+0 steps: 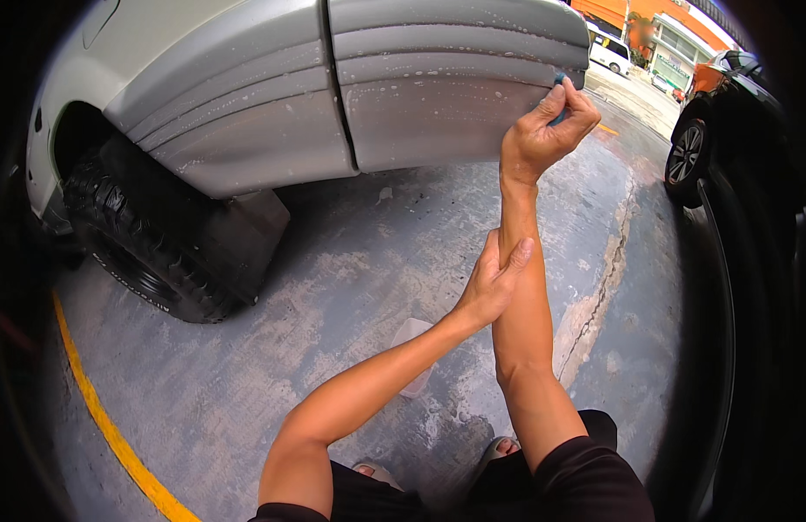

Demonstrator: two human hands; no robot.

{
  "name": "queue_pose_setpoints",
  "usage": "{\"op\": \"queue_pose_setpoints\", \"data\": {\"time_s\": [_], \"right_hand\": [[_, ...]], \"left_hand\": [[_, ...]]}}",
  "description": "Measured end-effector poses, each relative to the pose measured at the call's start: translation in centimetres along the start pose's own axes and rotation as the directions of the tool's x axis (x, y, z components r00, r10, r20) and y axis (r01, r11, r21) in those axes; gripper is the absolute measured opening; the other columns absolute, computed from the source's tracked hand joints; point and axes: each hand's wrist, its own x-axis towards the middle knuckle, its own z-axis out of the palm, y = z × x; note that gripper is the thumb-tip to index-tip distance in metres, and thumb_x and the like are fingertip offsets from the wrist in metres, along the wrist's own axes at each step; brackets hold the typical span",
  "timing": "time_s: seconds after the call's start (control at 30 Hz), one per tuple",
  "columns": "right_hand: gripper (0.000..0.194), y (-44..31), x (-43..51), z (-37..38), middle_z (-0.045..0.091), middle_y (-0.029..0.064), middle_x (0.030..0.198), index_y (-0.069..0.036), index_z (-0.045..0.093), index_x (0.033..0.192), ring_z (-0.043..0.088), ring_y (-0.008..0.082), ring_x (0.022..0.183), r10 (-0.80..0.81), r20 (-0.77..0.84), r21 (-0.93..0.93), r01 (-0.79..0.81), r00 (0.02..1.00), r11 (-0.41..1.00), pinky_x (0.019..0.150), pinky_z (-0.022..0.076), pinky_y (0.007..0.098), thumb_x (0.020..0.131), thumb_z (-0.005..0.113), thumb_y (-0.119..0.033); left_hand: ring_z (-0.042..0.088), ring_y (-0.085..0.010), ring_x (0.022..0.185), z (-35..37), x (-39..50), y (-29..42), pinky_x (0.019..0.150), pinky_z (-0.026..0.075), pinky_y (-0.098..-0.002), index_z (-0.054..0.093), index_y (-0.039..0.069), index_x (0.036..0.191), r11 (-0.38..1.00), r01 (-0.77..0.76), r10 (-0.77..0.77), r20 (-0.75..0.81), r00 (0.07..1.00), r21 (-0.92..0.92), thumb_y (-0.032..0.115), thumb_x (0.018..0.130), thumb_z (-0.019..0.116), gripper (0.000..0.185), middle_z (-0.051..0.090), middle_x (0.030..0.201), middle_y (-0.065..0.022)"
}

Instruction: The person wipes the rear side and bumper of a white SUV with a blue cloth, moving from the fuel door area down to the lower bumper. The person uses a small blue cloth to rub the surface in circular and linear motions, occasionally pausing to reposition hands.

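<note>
My right hand (550,127) is raised at the right end of the vehicle's ribbed grey lower side panel (435,124). Pinched in its fingers is a small blue piece of material (560,79), mostly covered, so its exact kind cannot be told. The piece is at the panel's surface or very near it. Water beads and suds dot the panel on both sides of a dark vertical gap (341,98). My left hand (497,280) clasps my right forearm (524,261) below the wrist, thumb on top.
A knobby tyre (148,248) and a mud flap (262,222) stand at left. Partly behind my left forearm, a pale translucent container (409,331) sits on the worn concrete floor (338,261). A black car (755,196) lines the right side. A yellow line (103,417) curves at lower left.
</note>
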Motion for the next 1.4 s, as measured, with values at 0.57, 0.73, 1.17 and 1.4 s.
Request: {"op": "queue_pose_setpoints", "data": {"time_s": [0.57, 0.73, 1.17, 1.4], "right_hand": [[0.019, 0.3, -5.2, -6.8, 0.054, 0.0027, 0.096, -0.007, 0.057, 0.115, 0.051, 0.0129, 0.079, 0.906, 0.403, 0.804, -0.423, -0.13, -0.418, 0.066, 0.0427, 0.03, 0.109, 0.061, -0.025], [0.019, -5.8, -5.3, -3.1, 0.059, 0.0022, 0.101, -0.007, 0.056, 0.113, 0.052, 0.0076, 0.08, 0.969, 0.167, 0.707, -0.663, -0.181, -0.246, 0.068, 0.0439, 0.0251, 0.108, 0.063, -0.024], [0.014, -9.1, -9.4, -0.9, 0.06, 0.0057, 0.11, -0.007, 0.055, 0.113, 0.05, 0.0087, 0.079, 0.688, 0.482, 0.587, -0.383, -0.542, -0.713, 0.069, 0.041, 0.0249, 0.109, 0.056, -0.02], [0.021, -11.6, -9.8, -0.4, 0.057, 0.0042, 0.106, -0.006, 0.051, 0.118, 0.051, 0.01, 0.085, 0.836, 0.358, 0.666, -0.514, -0.415, -0.541, 0.083, 0.0458, 0.0291, 0.11, 0.057, -0.024]], "left_hand": [[0.045, -0.0295, 0.142, -11.4, 4.9, 12.9, 0.113, 0.044, -0.0416, 0.056, 0.008, 0.147, -0.004, -0.125, 0.813, 0.076, 0.577, 0.992, 0.031, 0.096, 0.08, 0.061, 0.047, 0.151, -0.0169], [0.019, -0.0426, 0.159, -13.7, 5.7, 12.9, 0.127, 0.021, -0.0511, 0.03, -0.002, 0.162, -0.071, 0.026, 0.793, 0.041, 0.607, 0.997, 0.036, 0.093, 0.082, 0.095, 0.018, 0.168, -0.0322], [0.013, -0.0397, 0.162, -17.2, 4.7, 13.4, 0.128, 0.021, -0.0478, 0.029, 0.007, 0.166, -0.257, -0.042, 0.711, 0.219, 0.668, 0.965, 0.027, 0.085, 0.089, 0.103, 0.013, 0.173, -0.0274], [0.016, -0.0431, 0.161, -18.4, 4.1, 12.7, 0.126, 0.024, -0.0515, 0.04, 0.027, 0.163, -0.182, -0.016, 0.746, 0.149, 0.649, 0.983, 0.021, 0.082, 0.09, 0.096, 0.011, 0.175, -0.022]]}}
